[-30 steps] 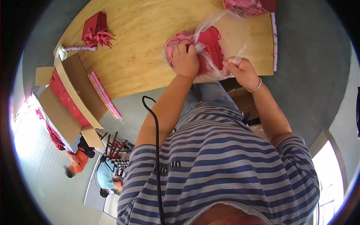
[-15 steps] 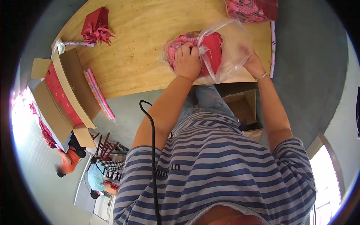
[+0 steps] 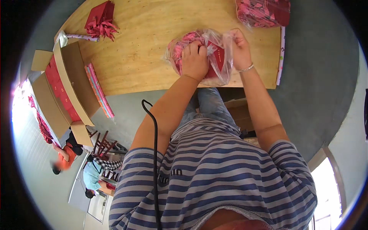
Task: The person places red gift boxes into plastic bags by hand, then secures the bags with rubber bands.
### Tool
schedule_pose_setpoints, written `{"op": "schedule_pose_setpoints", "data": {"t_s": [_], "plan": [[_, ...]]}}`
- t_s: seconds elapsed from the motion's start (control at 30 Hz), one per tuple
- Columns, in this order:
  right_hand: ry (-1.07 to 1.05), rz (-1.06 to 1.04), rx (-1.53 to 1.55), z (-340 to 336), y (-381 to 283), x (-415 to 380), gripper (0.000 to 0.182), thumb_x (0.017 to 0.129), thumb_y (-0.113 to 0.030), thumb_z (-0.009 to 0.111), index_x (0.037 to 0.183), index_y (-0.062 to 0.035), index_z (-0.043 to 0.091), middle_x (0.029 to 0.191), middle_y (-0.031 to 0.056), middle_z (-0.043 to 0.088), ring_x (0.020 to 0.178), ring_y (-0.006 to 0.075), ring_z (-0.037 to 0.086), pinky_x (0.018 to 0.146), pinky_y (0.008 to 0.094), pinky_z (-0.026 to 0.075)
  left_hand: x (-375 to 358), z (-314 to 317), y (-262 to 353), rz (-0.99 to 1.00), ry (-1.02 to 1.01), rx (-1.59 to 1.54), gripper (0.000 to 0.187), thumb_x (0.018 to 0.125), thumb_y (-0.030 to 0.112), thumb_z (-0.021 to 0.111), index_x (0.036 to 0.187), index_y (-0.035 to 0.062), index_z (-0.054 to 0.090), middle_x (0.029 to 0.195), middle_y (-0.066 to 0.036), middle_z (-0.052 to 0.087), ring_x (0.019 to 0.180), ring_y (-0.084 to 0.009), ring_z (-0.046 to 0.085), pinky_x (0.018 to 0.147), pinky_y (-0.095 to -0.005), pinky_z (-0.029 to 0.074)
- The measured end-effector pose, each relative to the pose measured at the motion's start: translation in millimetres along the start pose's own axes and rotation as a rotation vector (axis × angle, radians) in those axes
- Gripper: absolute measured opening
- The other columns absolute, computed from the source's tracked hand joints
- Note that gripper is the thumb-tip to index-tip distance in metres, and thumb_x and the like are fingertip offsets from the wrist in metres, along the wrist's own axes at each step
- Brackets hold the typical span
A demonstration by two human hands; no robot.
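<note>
A clear plastic bag (image 3: pixel 220 78) with red paper bags (image 3: pixel 215 59) inside lies on the wooden table (image 3: pixel 145 46). Pink ribbons bunch up at its left end. My left hand (image 3: pixel 195 61) presses on the bundle with fingers curled over the ribbons and plastic. My right hand (image 3: pixel 239 50) pinches the loose plastic edge at the bag's right side, its fingers bent together near the thumb. A second wrapped red bundle (image 3: pixel 264 13) rests at the table's upper right.
A stack of red bags (image 3: pixel 100 17) is at the upper left, near an open cardboard box (image 3: pixel 73 92) holding red items. Patterned rolls (image 3: pixel 99 90) lean by the table. Another box (image 3: pixel 239 115) is below the table. Two people (image 3: pixel 65 157) are beyond, lower left.
My right hand has moved left and up, drawing the bag's loose plastic in against the red bags. My left hand stays on the bundle. The view has shifted slightly.
</note>
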State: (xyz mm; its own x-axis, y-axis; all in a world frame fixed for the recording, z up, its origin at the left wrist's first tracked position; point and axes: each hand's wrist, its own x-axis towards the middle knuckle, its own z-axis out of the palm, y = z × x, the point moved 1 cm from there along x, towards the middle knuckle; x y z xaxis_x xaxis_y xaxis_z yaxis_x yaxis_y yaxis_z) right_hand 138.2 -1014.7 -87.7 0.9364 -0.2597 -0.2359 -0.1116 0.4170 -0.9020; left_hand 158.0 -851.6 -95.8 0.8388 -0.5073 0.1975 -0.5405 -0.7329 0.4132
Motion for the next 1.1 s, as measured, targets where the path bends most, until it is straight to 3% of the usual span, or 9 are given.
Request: {"op": "schedule_pose_setpoints", "data": {"t_s": [0.1, 0.17, 0.23, 0.27, 0.33, 0.6, 0.7, 0.93, 1.1], "plan": [[0.061, -0.025, -0.084, 25, 10, -8, 0.006, 0.092, -0.003, 0.052, 0.093, -0.0084, 0.049, 0.083, -0.0002, 0.057, 0.072, 0.0043, 0.051, 0.065, 0.0195, 0.043, -3, -1, -3, -0.009, -0.01, -0.009, 0.016, 0.072, 0.01, 0.055, 0.088, 0.007, 0.055, 0.106, -0.009, 0.052, 0.099, -0.0303, 0.05, 0.083, -0.042, 0.039], [0.068, -0.039, -0.253, 26, 24, -5, 0.01, 0.092, -0.003, 0.052, 0.101, -0.0069, 0.05, 0.09, 0.0014, 0.058, 0.077, 0.004, 0.051, 0.067, 0.0189, 0.043, -3, -1, -9, -0.018, -0.014, -0.023, 0.017, 0.072, 0.009, 0.055, 0.089, 0.0066, 0.055, 0.107, -0.009, 0.052, 0.1, -0.0306, 0.05, 0.084, -0.042, 0.039], [0.118, -0.215, -0.719, 33, 29, -4, 0.021, 0.084, -0.003, 0.051, 0.104, -0.0073, 0.054, 0.094, 0.0089, 0.065, 0.088, 0.0232, 0.062, 0.081, 0.0358, 0.045, -2, -3, -14, -0.013, 0.063, -0.176, 0.022, 0.071, 0.005, 0.055, 0.093, 0.004, 0.055, 0.105, -0.012, 0.054, 0.096, -0.033, 0.052, 0.083, -0.0429, 0.041], [0.132, -0.378, -0.983, 38, 21, -5, 0.026, 0.08, -0.006, 0.053, 0.106, -0.0088, 0.056, 0.099, 0.0129, 0.065, 0.096, 0.0316, 0.059, 0.091, 0.0427, 0.039, -3, -4, -16, -0.013, 0.065, -0.174, 0.022, 0.071, 0.005, 0.055, 0.093, 0.004, 0.055, 0.105, -0.012, 0.054, 0.096, -0.033, 0.052, 0.083, -0.0429, 0.041], [0.142, -0.399, -1.035, 36, 25, -3, 0.026, 0.08, -0.007, 0.053, 0.106, -0.009, 0.057, 0.099, 0.0121, 0.065, 0.096, 0.0306, 0.06, 0.091, 0.0422, 0.039, -2, -4, -17, 0.005, 0.174, -0.405, 0.023, 0.072, 0.005, 0.055, 0.095, 0.0036, 0.055, 0.102, -0.014, 0.056, 0.093, -0.0337, 0.053, 0.083, -0.043, 0.041], [0.147, -0.573, -1.23, 40, 39, -10, 0.028, 0.076, -0.014, 0.061, 0.104, -0.0126, 0.058, 0.087, 0.0077, 0.063, 0.081, 0.0281, 0.056, 0.085, 0.0401, 0.038, -8, -1, -11, 0.025, 0.07, -0.266, 0.026, 0.072, 0.006, 0.055, 0.098, 0.0045, 0.054, 0.102, -0.013, 0.057, 0.093, -0.0338, 0.053, 0.081, -0.0432, 0.04], [0.101, -0.483, -1.257, 44, 54, -5, 0.026, 0.078, -0.018, 0.057, 0.104, -0.012, 0.058, 0.096, 0.006, 0.064, 0.088, 0.027, 0.056, 0.088, 0.0424, 0.036, -7, 5, -23, 0.017, 0.069, -0.213, 0.024, 0.071, 0.008, 0.055, 0.094, 0.0056, 0.054, 0.1, -0.011, 0.057, 0.092, -0.0322, 0.053, 0.08, -0.0423, 0.04], [0.091, -0.545, -1.251, 45, 75, 6, 0.026, 0.078, -0.017, 0.057, 0.104, -0.0128, 0.057, 0.088, 0.0061, 0.061, 0.084, 0.0271, 0.054, 0.083, 0.043, 0.035, -12, 26, -39, -0.018, 0.059, -0.169, 0.025, 0.069, 0.01, 0.056, 0.094, 0.006, 0.054, 0.099, -0.01, 0.057, 0.091, -0.0309, 0.053, 0.08, -0.042, 0.04], [0.078, -0.555, -1.19, 40, 63, 4, 0.026, 0.078, -0.015, 0.058, 0.104, -0.01, 0.054, 0.092, 0.0084, 0.061, 0.085, 0.0298, 0.055, 0.086, 0.0427, 0.035, -4, 11, -33, 0.028, 0.133, -0.239, 0.024, 0.072, 0.008, 0.055, 0.096, 0.005, 0.055, 0.098, -0.013, 0.058, 0.09, -0.0341, 0.054, 0.08, -0.0431, 0.041]]}}
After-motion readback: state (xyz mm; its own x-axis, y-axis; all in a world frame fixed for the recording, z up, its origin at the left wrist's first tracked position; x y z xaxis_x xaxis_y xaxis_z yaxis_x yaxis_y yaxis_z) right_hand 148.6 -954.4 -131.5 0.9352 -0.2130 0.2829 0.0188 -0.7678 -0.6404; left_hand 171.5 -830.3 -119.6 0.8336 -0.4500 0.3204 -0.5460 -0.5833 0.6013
